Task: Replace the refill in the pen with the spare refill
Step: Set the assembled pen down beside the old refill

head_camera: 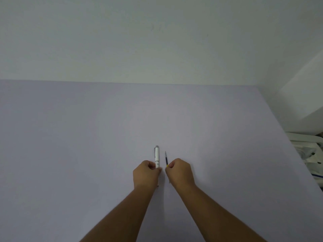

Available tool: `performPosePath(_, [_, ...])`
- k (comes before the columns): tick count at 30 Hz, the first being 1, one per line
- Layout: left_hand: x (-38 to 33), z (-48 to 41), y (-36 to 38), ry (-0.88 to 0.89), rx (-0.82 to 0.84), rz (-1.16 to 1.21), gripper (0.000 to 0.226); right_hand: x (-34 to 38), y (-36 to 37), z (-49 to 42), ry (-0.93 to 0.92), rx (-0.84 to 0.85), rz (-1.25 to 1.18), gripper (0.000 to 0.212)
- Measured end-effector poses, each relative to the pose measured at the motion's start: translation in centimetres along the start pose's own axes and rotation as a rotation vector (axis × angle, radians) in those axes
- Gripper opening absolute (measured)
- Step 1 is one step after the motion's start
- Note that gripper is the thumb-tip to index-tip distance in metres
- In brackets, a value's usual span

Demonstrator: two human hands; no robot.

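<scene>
My left hand point(146, 173) is closed around the lower part of a white pen point(157, 156). The pen points away from me, with its grey cap end and clip at the far end. My right hand point(180, 172) pinches a thin dark refill point(166, 158) that has a yellow band near my fingers, its fine tip pointing away. Pen and refill lie roughly parallel, a small gap apart, just over the pale lilac table point(87, 145). A tiny small object point(158, 186) shows below my left hand; what it is cannot be told.
The table's far edge meets a white wall point(157, 41). Its right edge runs diagonally down the frame. Beyond it lies white clutter point(309, 154) with a dark patch and a blue line.
</scene>
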State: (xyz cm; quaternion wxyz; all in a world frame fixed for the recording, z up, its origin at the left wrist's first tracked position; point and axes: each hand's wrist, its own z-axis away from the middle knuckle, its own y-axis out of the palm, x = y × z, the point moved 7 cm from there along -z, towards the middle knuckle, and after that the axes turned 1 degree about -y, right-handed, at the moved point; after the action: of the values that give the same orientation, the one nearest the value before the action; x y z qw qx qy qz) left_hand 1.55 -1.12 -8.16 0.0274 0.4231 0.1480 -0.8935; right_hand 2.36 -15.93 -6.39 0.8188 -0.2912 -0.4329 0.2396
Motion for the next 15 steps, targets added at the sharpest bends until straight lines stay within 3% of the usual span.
performPosePath(15, [-0.08, -0.14, -0.03, 0.052, -0.016, -0.156, 0.013, -0.2, 0.45, -0.15, -0.007, -0.005, 0.0, 0.011])
